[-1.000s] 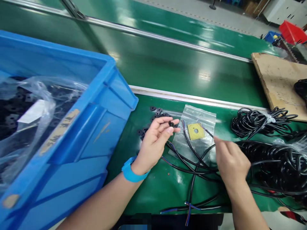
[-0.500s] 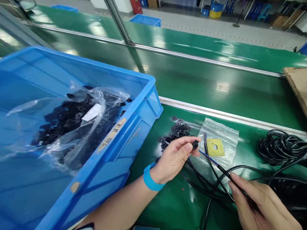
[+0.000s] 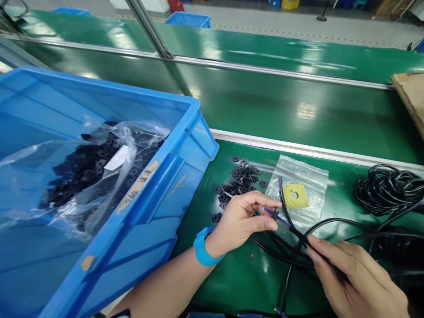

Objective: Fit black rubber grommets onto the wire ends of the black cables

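Between the thumb and fingers of my left hand is a small black grommet-like piece. The thin blue and red wires at a cable's stripped end pass through it, their tips showing among the fingers. My right hand grips the black cable a short way behind that end. Just beyond my left hand lies a loose pile of similar black pieces. A yellow sponge with a round hole rests on a clear plastic bag, past my fingertips.
At the left stands a large blue crate, with a clear bag of black pieces inside. Coiled black cable lies at the right, and more cables cross the green table. A cardboard box sits at the far right edge.
The black piece, held clear of the wire tips before, now sits on the wires. My hands have come closer together, and the view has shifted slightly.
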`<state>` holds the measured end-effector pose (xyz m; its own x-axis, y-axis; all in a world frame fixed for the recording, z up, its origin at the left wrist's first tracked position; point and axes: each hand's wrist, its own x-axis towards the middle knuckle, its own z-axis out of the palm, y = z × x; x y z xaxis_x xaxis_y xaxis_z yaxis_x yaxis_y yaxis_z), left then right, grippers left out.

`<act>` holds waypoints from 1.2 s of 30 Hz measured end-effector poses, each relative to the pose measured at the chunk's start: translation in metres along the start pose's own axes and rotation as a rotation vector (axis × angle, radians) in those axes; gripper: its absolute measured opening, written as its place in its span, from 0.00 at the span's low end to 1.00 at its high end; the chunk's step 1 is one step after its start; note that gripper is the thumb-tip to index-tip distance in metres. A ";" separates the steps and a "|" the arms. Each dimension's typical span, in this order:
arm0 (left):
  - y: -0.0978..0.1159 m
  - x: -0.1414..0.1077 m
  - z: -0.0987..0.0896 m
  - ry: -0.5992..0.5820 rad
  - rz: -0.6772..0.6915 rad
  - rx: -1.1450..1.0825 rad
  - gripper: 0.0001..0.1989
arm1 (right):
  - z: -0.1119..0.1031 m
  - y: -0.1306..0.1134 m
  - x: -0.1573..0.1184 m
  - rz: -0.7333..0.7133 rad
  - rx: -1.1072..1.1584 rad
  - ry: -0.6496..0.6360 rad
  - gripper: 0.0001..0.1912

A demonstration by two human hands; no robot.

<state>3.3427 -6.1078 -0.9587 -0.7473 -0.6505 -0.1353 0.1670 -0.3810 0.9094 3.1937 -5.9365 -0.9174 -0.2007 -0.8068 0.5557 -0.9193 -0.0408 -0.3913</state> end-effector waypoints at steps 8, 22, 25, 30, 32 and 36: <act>-0.011 -0.010 0.015 -0.049 0.112 -0.006 0.21 | 0.016 -0.006 0.004 -0.065 0.020 0.106 0.10; -0.014 -0.011 0.008 -0.165 0.547 0.280 0.17 | 0.015 -0.008 0.010 0.252 0.513 -0.136 0.05; -0.014 -0.011 0.009 -0.151 0.545 0.294 0.17 | 0.016 -0.008 0.009 0.275 0.534 -0.142 0.05; -0.018 -0.014 0.011 -0.086 0.505 0.276 0.17 | 0.018 -0.009 0.006 0.305 0.574 -0.143 0.04; -0.019 -0.015 0.011 -0.083 0.476 0.260 0.17 | 0.019 -0.009 0.005 0.326 0.600 -0.147 0.04; -0.022 -0.014 0.011 -0.090 0.458 0.243 0.17 | 0.021 -0.009 0.003 0.364 0.650 -0.154 0.04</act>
<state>3.3429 -6.0833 -0.9726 -0.6867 -0.6519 0.3217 0.3435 0.0991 0.9339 3.2086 -5.9515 -0.9277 -0.3602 -0.9069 0.2186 -0.4104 -0.0564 -0.9102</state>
